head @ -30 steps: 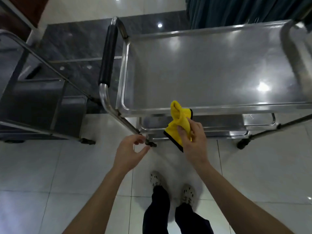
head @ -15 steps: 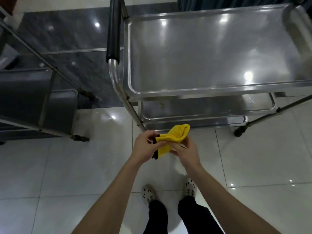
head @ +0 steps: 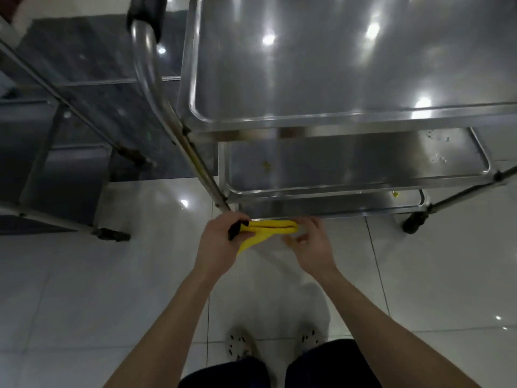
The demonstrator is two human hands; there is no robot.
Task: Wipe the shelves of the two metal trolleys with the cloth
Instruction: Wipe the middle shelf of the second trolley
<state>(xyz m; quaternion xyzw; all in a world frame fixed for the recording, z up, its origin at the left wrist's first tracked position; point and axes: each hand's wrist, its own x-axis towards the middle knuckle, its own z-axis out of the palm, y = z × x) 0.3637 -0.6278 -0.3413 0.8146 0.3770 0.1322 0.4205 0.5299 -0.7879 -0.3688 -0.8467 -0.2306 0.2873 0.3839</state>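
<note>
Both hands ready the cloth (head: 272, 226): left hand (head: 219, 247) grips it, right hand (head: 312, 249) hangs loose-fingered; next, probably flatten it onto a shelf (head: 349, 163).

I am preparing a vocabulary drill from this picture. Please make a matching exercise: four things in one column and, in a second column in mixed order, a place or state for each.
Things:
1 cloth
2 top shelf
3 middle shelf
4 wheel

Places or states:
A has crumbs on it
B stands on the floor
C gripped by the left hand
D uppermost, with bright light spots

Pairs: 1-C, 2-D, 3-A, 4-B
</note>
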